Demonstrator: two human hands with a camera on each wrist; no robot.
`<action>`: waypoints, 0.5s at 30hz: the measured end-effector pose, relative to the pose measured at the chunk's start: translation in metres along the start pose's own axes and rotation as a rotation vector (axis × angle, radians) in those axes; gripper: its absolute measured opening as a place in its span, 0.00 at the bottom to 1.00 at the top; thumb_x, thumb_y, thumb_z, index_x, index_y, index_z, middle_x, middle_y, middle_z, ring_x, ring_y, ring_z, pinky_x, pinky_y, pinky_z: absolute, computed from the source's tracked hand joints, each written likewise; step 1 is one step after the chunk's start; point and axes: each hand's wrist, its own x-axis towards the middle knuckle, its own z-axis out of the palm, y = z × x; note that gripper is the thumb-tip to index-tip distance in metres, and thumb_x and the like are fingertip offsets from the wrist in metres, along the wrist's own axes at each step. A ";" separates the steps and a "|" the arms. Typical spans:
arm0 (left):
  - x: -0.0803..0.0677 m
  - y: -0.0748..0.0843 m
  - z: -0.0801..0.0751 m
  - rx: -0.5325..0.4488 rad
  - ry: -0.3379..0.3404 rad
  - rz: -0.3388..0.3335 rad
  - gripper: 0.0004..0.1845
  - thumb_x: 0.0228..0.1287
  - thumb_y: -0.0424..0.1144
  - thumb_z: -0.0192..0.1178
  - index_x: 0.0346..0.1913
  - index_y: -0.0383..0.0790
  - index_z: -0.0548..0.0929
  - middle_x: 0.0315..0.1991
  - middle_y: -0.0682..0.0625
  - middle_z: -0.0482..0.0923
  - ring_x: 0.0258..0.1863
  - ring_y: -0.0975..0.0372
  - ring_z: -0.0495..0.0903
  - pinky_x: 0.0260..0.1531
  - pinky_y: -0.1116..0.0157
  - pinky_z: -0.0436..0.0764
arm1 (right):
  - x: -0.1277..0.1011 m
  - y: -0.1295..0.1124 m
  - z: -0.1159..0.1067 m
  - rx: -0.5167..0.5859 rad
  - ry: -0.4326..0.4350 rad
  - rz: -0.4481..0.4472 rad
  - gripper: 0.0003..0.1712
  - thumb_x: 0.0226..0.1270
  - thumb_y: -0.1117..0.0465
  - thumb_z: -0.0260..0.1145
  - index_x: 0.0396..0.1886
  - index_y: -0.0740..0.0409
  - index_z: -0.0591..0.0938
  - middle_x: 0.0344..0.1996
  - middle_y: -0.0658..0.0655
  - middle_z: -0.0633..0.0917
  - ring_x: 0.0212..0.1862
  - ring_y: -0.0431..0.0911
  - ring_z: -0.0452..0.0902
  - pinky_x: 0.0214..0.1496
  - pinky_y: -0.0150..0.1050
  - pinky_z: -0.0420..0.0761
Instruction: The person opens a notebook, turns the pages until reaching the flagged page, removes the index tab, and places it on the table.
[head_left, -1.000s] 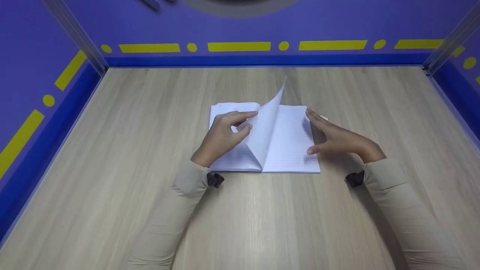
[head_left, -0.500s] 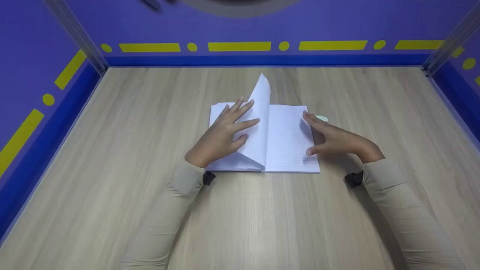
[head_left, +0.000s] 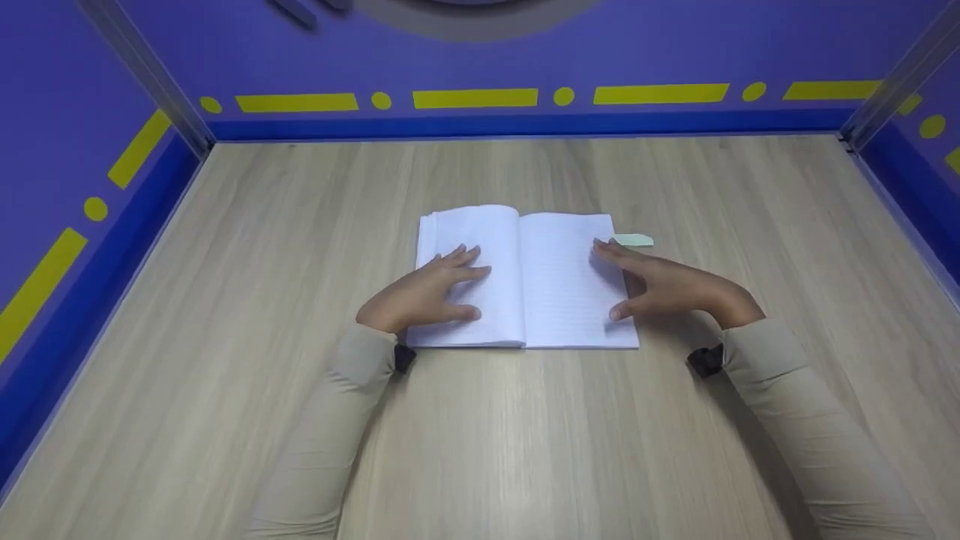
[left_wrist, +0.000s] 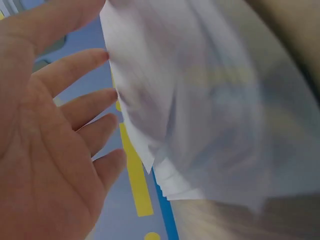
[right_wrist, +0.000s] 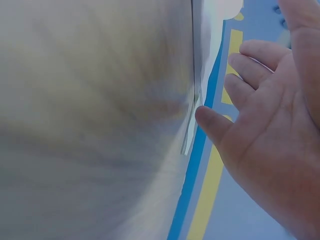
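Observation:
An open notebook (head_left: 559, 277) with white ruled pages lies flat on the table. On its left page (head_left: 495, 225) my left hand (head_left: 429, 292) rests with fingers spread and thumb out to the right. In the left wrist view, the fingertips (left_wrist: 107, 95) touch the paper. At the notebook's outer right edge, my right hand (head_left: 671, 286) touches the right page with fingers and thumb apart, holding nothing. A pale green tab (head_left: 634, 240) sticks out past that edge, above the right hand. The right wrist view shows the hand (right_wrist: 265, 120) beside the page edges.
The notebook lies on a wood-grain table (head_left: 480, 435). Blue-purple panels (head_left: 480, 67) with yellow dashes and dots stand along the back and both sides. Dark bands (head_left: 403, 358) sit at the sleeve cuffs.
The raised page has turned over to the left and now lies flat. My left hand has opened out and moved down and left onto it. The right hand has barely moved.

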 end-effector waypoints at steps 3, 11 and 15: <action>0.001 -0.005 0.000 -0.029 -0.023 -0.027 0.36 0.61 0.46 0.65 0.71 0.44 0.66 0.77 0.49 0.49 0.77 0.57 0.41 0.75 0.57 0.44 | 0.001 -0.001 0.000 -0.015 -0.021 -0.003 0.64 0.51 0.42 0.73 0.77 0.55 0.46 0.78 0.58 0.43 0.78 0.55 0.34 0.76 0.57 0.44; 0.000 -0.010 -0.001 -0.071 -0.089 -0.095 0.40 0.55 0.47 0.70 0.71 0.47 0.65 0.77 0.53 0.46 0.77 0.60 0.41 0.75 0.57 0.47 | 0.003 -0.006 0.004 -0.003 -0.076 -0.006 0.65 0.49 0.43 0.74 0.78 0.52 0.45 0.78 0.54 0.41 0.78 0.53 0.31 0.76 0.56 0.42; -0.002 -0.013 0.001 -0.105 -0.126 -0.110 0.42 0.54 0.44 0.71 0.72 0.47 0.63 0.78 0.53 0.43 0.78 0.60 0.38 0.75 0.58 0.47 | 0.005 -0.009 0.007 -0.033 -0.119 0.039 0.65 0.48 0.42 0.74 0.77 0.50 0.45 0.78 0.51 0.40 0.78 0.51 0.31 0.77 0.56 0.41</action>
